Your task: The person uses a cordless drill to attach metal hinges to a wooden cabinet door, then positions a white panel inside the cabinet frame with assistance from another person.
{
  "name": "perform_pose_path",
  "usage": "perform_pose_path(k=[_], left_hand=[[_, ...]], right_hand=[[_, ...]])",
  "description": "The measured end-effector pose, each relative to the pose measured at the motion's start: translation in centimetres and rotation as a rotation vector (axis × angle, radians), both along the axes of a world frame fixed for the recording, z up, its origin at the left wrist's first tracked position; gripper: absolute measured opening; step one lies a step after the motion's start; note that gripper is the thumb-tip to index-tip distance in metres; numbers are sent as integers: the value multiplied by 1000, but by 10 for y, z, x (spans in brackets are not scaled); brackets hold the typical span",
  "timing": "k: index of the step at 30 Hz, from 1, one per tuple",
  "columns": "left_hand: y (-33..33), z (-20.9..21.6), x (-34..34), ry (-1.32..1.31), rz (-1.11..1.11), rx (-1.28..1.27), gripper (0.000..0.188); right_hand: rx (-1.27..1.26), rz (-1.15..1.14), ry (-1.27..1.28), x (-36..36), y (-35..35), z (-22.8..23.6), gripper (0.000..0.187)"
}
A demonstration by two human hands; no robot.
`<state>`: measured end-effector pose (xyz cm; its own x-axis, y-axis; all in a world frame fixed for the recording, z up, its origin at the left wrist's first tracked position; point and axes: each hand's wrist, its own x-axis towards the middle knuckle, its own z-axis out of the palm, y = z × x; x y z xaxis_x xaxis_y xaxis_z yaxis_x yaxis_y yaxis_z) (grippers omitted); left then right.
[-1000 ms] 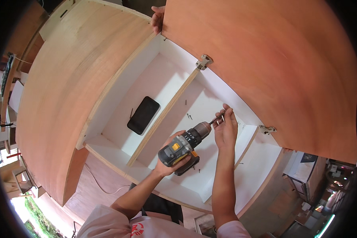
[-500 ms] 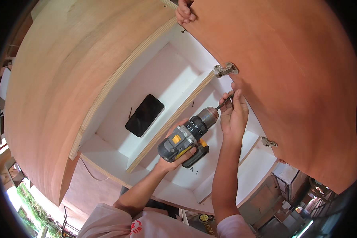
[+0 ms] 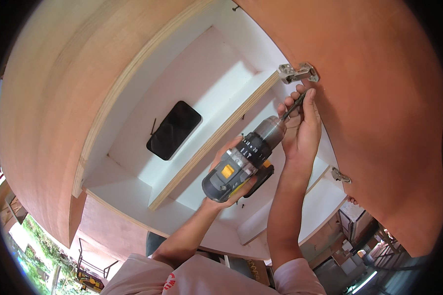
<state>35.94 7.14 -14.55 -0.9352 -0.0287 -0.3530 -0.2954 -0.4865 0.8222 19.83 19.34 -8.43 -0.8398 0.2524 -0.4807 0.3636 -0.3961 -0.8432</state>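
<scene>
My left hand (image 3: 226, 201) is wrapped round the handle of a grey, black and yellow cordless drill (image 3: 238, 164), whose chuck points up and to the right. Beyond the chuck, my right hand (image 3: 306, 130) is closed on the long dark bit (image 3: 293, 107), thumb on one side and fingers on the other. Whether a screw sits at its tip I cannot tell. Just past my fingertips, a metal hinge (image 3: 299, 73) joins the brown door panel (image 3: 374, 108) to the cabinet's plywood divider (image 3: 216, 137).
Inside the white cabinet lie a black phone (image 3: 174, 130) and a dark screw (image 3: 153, 126) beside it. Several small screws lie below the drill. A second hinge (image 3: 340, 175) sits lower on the door. Another person's fingertips (image 3: 352, 200) show at the panel's lower edge.
The drill and both my hands have shifted slightly right and up, closer to the upper hinge. The view has moved in, and another person's hand at the top is now out of view.
</scene>
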Motion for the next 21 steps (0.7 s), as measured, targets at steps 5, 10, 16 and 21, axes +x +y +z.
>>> perform_pose_path(k=[5,10,16,21], left_hand=[[19,-1,-3,-33,57,66,89],[32,-3,-7,-41,114,148,93],[33,-11,-14,-43,78,84,93],[30,-12,-21,-45,98,93,93]], right_hand=[[-132,66,76,1,-1,14,38],[-40,66,52,-6,3,1,35],[-53,95,61,-4,12,-4,35],[-76,98,89,-8,14,-9,35]])
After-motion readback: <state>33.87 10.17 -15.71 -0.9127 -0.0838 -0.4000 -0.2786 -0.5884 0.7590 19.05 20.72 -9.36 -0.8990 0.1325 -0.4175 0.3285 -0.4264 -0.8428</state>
